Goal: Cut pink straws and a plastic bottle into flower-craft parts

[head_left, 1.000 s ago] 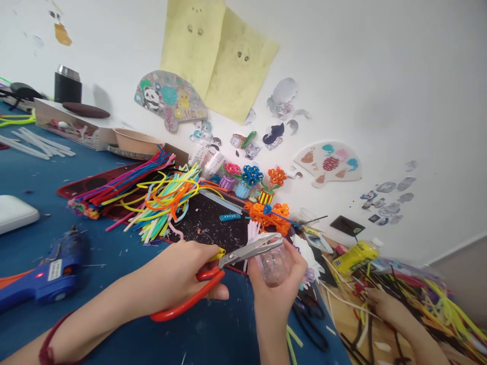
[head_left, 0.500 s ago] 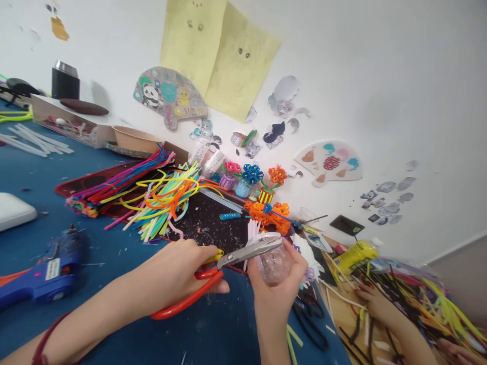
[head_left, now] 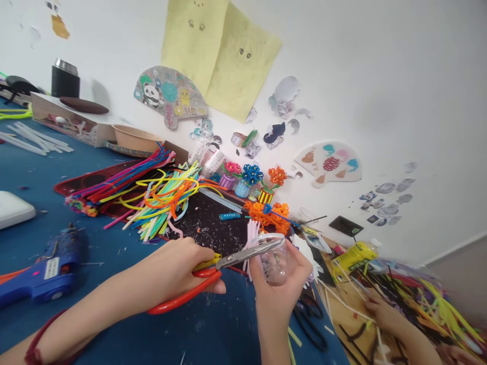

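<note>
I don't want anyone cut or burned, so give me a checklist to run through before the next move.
1. Scissors held: ok, handles in the left grip.
2. Clear plastic cup held: ok, in the right grip.
3. Right grip well away from the blades: not ok, in my judgement; it looks close to their tips.
4. Cup edge between the blades: cannot tell; they overlap in this view.
5. Glue gun switched off: not ok, probably; its red light glows.
6. Co-worker's forearm apart from the scissors: ok, off to the right.
</note>
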Demonstrator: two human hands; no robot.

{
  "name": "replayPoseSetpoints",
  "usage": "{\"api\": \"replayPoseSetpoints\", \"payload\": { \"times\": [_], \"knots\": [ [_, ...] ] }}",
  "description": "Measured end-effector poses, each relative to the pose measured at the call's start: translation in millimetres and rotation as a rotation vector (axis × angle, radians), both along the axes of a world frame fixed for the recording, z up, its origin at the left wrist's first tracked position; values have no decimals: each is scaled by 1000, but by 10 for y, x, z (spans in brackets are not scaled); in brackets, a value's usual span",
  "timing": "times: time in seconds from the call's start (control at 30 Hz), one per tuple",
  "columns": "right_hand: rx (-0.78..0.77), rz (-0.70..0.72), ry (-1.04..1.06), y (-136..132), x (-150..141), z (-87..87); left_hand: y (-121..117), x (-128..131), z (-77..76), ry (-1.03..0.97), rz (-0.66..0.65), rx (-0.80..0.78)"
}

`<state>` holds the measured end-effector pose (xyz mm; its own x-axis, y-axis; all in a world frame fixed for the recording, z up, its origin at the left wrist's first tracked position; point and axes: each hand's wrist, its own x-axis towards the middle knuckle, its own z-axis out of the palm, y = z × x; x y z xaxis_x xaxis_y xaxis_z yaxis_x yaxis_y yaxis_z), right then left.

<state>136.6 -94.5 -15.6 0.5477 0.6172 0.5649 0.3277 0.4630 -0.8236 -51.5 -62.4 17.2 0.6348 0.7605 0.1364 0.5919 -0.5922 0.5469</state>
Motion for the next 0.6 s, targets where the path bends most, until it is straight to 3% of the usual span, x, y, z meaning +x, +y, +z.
{"api": "replayPoseSetpoints", "payload": {
  "times": [0.1,0.33,0.6],
  "knots": [
    [39,-3,23,20,21,7,25,-5,-35,-18,-19,-34],
    [-6,205,334,67,169,-24,69,14,24,46,79,2],
    [-13,144,366,119,194,-58,89,38,-10,30,192,43]
  ]
}}
